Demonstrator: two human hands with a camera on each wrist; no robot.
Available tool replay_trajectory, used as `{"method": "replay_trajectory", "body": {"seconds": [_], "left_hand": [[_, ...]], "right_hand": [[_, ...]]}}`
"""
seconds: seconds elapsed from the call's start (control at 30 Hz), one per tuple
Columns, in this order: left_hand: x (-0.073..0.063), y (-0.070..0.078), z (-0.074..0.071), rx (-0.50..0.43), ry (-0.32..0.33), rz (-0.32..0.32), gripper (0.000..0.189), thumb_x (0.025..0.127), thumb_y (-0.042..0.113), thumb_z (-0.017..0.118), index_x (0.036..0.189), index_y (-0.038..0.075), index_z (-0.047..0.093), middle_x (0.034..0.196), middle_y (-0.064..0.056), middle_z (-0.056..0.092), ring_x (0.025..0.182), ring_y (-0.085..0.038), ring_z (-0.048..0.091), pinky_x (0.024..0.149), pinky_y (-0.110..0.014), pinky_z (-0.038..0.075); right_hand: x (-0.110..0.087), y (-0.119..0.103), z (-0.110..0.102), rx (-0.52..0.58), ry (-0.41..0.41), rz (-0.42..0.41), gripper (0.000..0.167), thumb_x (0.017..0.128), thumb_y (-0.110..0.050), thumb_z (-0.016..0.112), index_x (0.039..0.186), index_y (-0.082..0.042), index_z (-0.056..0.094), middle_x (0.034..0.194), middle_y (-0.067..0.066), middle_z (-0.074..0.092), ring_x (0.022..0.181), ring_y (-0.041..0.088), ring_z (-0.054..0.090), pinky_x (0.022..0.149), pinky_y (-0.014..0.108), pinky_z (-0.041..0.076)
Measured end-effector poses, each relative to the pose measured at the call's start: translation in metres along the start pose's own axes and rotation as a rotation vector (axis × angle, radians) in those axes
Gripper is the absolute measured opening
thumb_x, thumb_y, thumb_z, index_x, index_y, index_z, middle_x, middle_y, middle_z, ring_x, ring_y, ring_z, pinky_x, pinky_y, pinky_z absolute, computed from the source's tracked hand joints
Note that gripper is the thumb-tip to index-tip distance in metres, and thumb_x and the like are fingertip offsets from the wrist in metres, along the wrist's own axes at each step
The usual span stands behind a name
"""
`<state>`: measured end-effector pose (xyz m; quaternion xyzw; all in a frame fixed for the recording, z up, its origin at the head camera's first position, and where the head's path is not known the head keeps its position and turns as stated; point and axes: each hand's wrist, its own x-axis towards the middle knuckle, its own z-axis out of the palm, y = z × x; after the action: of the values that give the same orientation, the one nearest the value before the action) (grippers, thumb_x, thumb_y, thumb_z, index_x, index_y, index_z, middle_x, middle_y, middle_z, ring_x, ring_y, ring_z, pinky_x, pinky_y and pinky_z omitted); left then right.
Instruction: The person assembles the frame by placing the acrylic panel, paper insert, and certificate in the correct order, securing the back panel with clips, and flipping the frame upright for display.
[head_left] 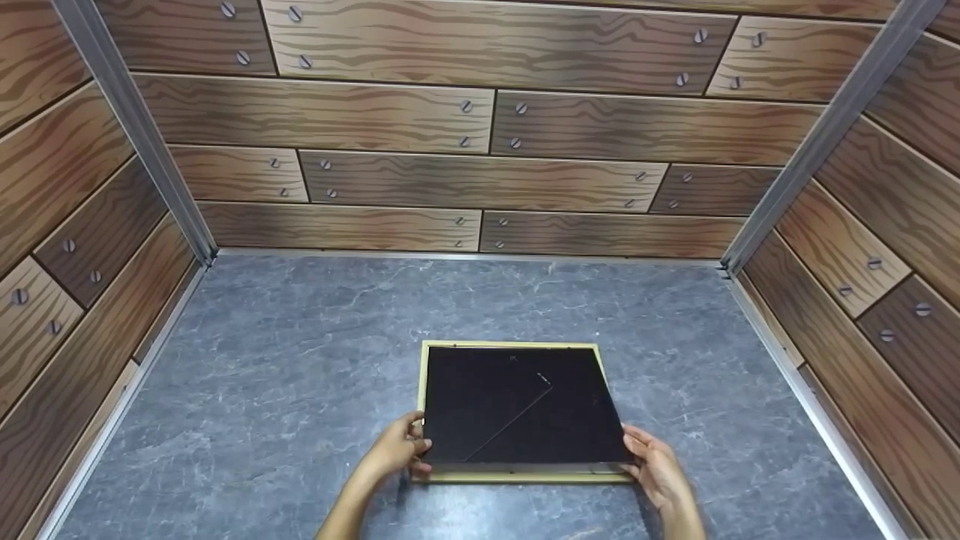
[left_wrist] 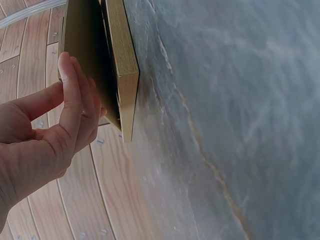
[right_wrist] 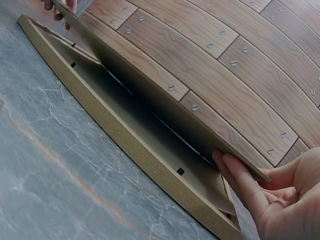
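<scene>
A yellow-edged picture frame (head_left: 517, 477) lies face down on the grey marbled surface. Its black backing board (head_left: 517, 405) is tilted up at the near edge, as the gap in the right wrist view shows, while the far edge sits at the frame. My left hand (head_left: 401, 448) pinches the board's near left corner between thumb and fingers. At the near right corner my right hand (head_left: 656, 461) pinches the same board (right_wrist: 165, 110), thumb on the outer face, fingers beneath. Small black tabs (right_wrist: 180, 171) show on the frame's inner wall (right_wrist: 125, 145).
Wood-plank-patterned walls (head_left: 480, 176) stand at the back and both sides, joined by metal corner posts (head_left: 139, 127). The marbled surface (head_left: 285, 375) spreads around the frame. A thin diagonal line (head_left: 510, 424), the outline of a stand flap, crosses the board.
</scene>
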<state>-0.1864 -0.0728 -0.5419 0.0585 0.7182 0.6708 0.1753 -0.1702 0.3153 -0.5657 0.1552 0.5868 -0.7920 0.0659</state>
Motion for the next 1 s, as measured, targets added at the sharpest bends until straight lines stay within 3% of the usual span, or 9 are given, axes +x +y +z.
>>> {"method": "replay_trajectory", "body": {"seconds": [0.23, 0.43, 0.53, 0.67, 0.8, 0.93, 1.0], "left_hand": [[0.002, 0.0, -0.002, 0.023, 0.008, -0.006, 0.049, 0.084, -0.017, 0.049, 0.126, -0.025, 0.025, 0.083, -0.01, 0.039, 0.061, -0.016, 0.053, 0.059, -0.034, 0.054], [0.001, -0.004, 0.0, 0.238, 0.052, 0.023, 0.049, 0.082, -0.011, 0.057, 0.124, -0.022, 0.035, 0.074, -0.005, 0.046, 0.05, -0.016, 0.059, 0.049, -0.03, 0.053], [0.001, -0.005, 0.001, 0.318, 0.054, 0.026, 0.052, 0.08, -0.01, 0.06, 0.124, -0.022, 0.036, 0.073, -0.005, 0.048, 0.049, -0.02, 0.061, 0.047, -0.031, 0.052], [0.002, -0.003, 0.003, 0.44, 0.052, 0.007, 0.064, 0.074, -0.002, 0.071, 0.125, -0.02, 0.038, 0.08, -0.009, 0.051, 0.066, -0.023, 0.059, 0.063, -0.037, 0.052], [0.002, -0.002, 0.007, 0.599, 0.076, -0.014, 0.079, 0.063, 0.005, 0.081, 0.127, -0.016, 0.04, 0.093, -0.015, 0.051, 0.085, -0.03, 0.054, 0.079, -0.045, 0.045], [-0.001, -0.003, 0.012, 0.688, 0.11, 0.001, 0.084, 0.059, 0.006, 0.083, 0.127, -0.016, 0.04, 0.102, -0.024, 0.048, 0.09, -0.039, 0.054, 0.082, -0.049, 0.044], [-0.001, -0.003, 0.014, 0.713, 0.131, 0.022, 0.083, 0.058, 0.005, 0.083, 0.127, -0.016, 0.041, 0.102, -0.024, 0.046, 0.088, -0.04, 0.054, 0.081, -0.049, 0.044]], "right_hand": [[0.0, -0.001, 0.001, -0.003, -0.015, -0.002, 0.025, 0.094, -0.002, 0.045, 0.116, 0.006, 0.054, 0.094, 0.002, 0.064, 0.085, 0.014, 0.062, 0.074, 0.03, 0.05], [-0.002, 0.003, 0.008, -0.208, 0.103, -0.069, 0.035, 0.092, 0.001, 0.05, 0.121, 0.019, 0.045, 0.094, 0.01, 0.064, 0.079, 0.018, 0.063, 0.066, 0.035, 0.053], [-0.002, 0.005, 0.013, -0.329, 0.157, -0.119, 0.037, 0.09, 0.005, 0.05, 0.124, 0.018, 0.042, 0.089, 0.013, 0.063, 0.073, 0.02, 0.062, 0.06, 0.037, 0.054], [-0.003, 0.006, 0.018, -0.474, 0.189, -0.184, 0.035, 0.088, 0.008, 0.049, 0.121, 0.018, 0.042, 0.082, 0.014, 0.063, 0.064, 0.02, 0.061, 0.055, 0.035, 0.054], [-0.003, 0.005, 0.018, -0.651, 0.209, -0.239, 0.031, 0.087, 0.006, 0.053, 0.115, 0.018, 0.048, 0.084, 0.018, 0.064, 0.066, 0.02, 0.061, 0.058, 0.031, 0.052], [-0.003, 0.004, 0.018, -0.828, 0.242, -0.304, 0.031, 0.084, 0.001, 0.06, 0.111, 0.015, 0.055, 0.085, 0.016, 0.064, 0.074, 0.021, 0.06, 0.066, 0.028, 0.046], [-0.003, 0.004, 0.018, -0.855, 0.251, -0.325, 0.031, 0.083, 0.001, 0.061, 0.11, 0.015, 0.056, 0.083, 0.013, 0.062, 0.076, 0.022, 0.06, 0.068, 0.029, 0.046]]}}
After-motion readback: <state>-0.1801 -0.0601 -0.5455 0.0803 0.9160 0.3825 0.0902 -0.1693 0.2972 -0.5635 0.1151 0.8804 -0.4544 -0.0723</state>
